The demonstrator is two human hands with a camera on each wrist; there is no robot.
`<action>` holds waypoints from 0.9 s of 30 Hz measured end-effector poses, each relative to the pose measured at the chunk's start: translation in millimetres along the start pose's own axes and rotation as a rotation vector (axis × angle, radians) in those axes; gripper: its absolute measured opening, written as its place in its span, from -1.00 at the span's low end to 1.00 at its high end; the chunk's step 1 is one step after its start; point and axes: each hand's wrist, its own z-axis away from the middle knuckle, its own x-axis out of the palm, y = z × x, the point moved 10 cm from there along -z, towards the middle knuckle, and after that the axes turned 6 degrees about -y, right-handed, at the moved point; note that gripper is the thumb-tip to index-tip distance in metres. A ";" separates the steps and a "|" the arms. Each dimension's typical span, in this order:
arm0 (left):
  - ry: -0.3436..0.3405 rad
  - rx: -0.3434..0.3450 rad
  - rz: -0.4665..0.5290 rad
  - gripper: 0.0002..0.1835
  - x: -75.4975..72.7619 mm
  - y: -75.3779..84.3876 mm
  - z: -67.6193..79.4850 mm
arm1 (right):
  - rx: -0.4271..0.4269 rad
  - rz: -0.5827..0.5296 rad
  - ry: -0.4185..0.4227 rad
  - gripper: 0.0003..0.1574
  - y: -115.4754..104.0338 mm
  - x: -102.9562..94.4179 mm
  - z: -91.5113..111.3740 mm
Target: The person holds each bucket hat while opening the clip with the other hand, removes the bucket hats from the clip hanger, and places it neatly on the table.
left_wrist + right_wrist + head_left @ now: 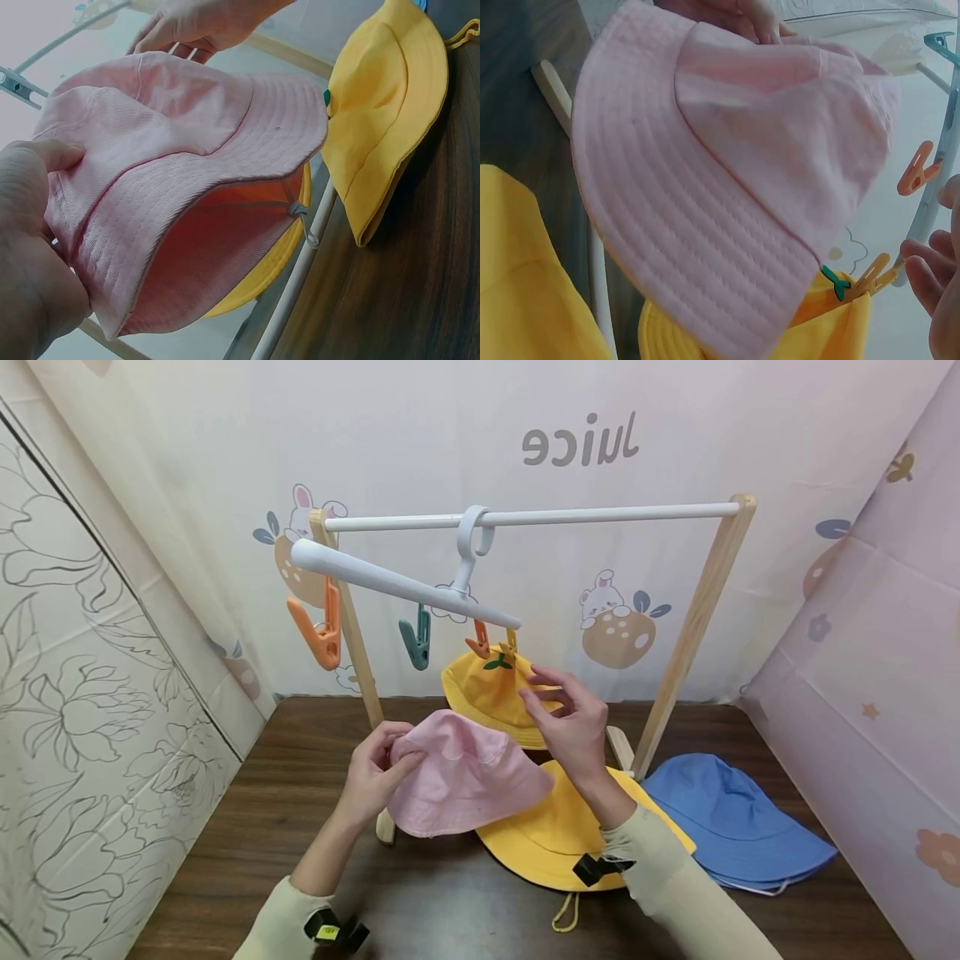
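Observation:
A pink bucket hat (461, 777) is pinched at its left side by my left hand (371, 777), thumb on the outside. The left wrist view looks into its hollow, where a cord with a small toggle shows. My right hand (573, 722) is lifted to the right of the pink hat, fingers loosely bent and holding nothing. Just left of those fingers hangs a yellow hat (480, 693) with a green sprout, held by a yellow clip (874, 277) at the far end of a white hanger (397, 583). An orange clip (318, 631), a green clip (417, 639) and another orange clip (479, 639) dangle without hats.
The hanger hooks over the white rod (600, 515) of a wooden-legged rack (693, 627). On the dark wood table (285, 827) lie another yellow hat (525, 852), partly under the right forearm, and a blue hat (727, 827). Printed curtains surround the table.

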 end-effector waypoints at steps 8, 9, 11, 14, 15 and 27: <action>0.021 0.000 0.000 -0.64 -8.1 0.2 6.9 | -0.014 0.031 -0.004 -0.50 6.1 -6.9 0.7; 0.021 -0.005 0.003 -0.64 -8.8 0.0 7.8 | -0.015 0.035 -0.005 -0.50 6.8 -7.8 1.0; 0.017 -0.012 0.010 -0.64 -9.9 -0.2 9.3 | -0.016 0.042 -0.006 -0.50 8.1 -9.8 1.8; 0.012 -0.010 0.022 -0.64 -10.8 0.3 10.5 | -0.014 0.051 -0.008 -0.51 10.2 -13.1 2.8; 0.012 -0.009 0.023 -0.64 -11.3 0.5 10.9 | -0.014 0.056 -0.010 -0.51 10.7 -14.0 3.1; 0.026 0.013 0.001 -0.66 -21.3 5.5 15.4 | -0.041 0.092 0.016 -0.52 8.6 -26.0 -0.8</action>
